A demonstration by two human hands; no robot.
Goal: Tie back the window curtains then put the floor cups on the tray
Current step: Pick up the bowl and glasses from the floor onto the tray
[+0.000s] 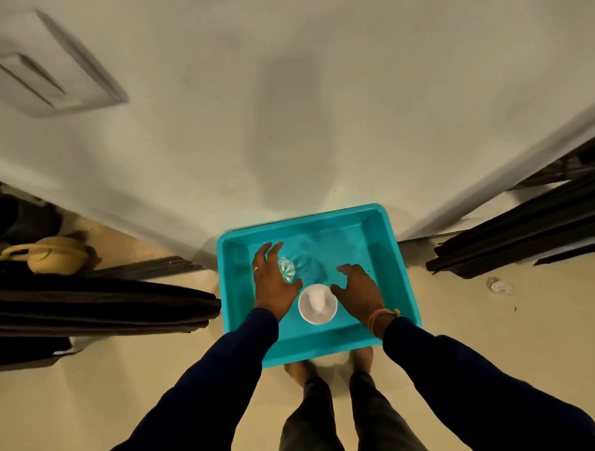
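Tray (pixel 388 256), teal, sits on the floor against the wall, both hands over it. Left hand (pixel 274 280) fingers spread and loose, holding nothing; clear glass cup (pixel 287 269) just right of its palm, maybe touching, blur makes it hard to tell. Right hand (pixel 359 287) also spread, empty. White cup (pixel 317 304) upright in the tray between the two hands, near both thumbs. Another small clear glass (pixel 498 285) on the floor, well right of the right hand.

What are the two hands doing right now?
Left hand: open, fingers spread over the clear glass cup.
Right hand: open, holding nothing, beside the white cup.
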